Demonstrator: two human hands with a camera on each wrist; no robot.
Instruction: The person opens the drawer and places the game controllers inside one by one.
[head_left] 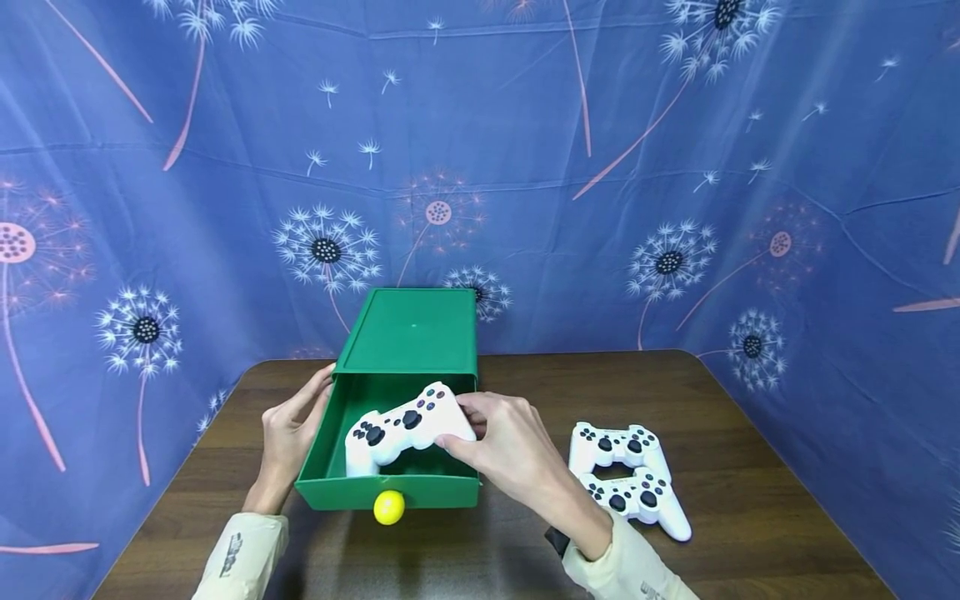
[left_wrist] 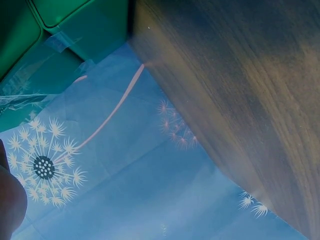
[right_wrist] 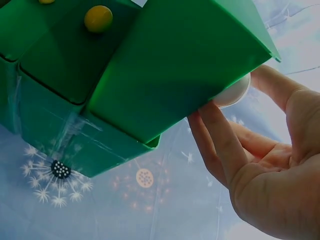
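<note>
My right hand (head_left: 510,442) pinches the right grip of a white game controller (head_left: 442,421) between thumb and fingers. The controller is tilted over the pulled-out green drawer (head_left: 315,467), its left grip lower, inside the drawer walls. A yellow round knob (head_left: 388,507) sits on the drawer front. At the left of the green drawer unit (head_left: 412,333), my left hand (head_left: 288,433) rests its extended fingertips against the side near the top front corner. In the right wrist view, the drawer's side hides most of the controller; only a white grip end (right_wrist: 235,92) shows by the fingers.
Two more white controllers (head_left: 615,442) lie on the brown wooden table (head_left: 750,500) to the right, one in front of the other. Further drawers with yellow knobs (right_wrist: 98,19) show below the pulled-out one. Behind the table hangs a blue dandelion-print cloth (head_left: 525,208).
</note>
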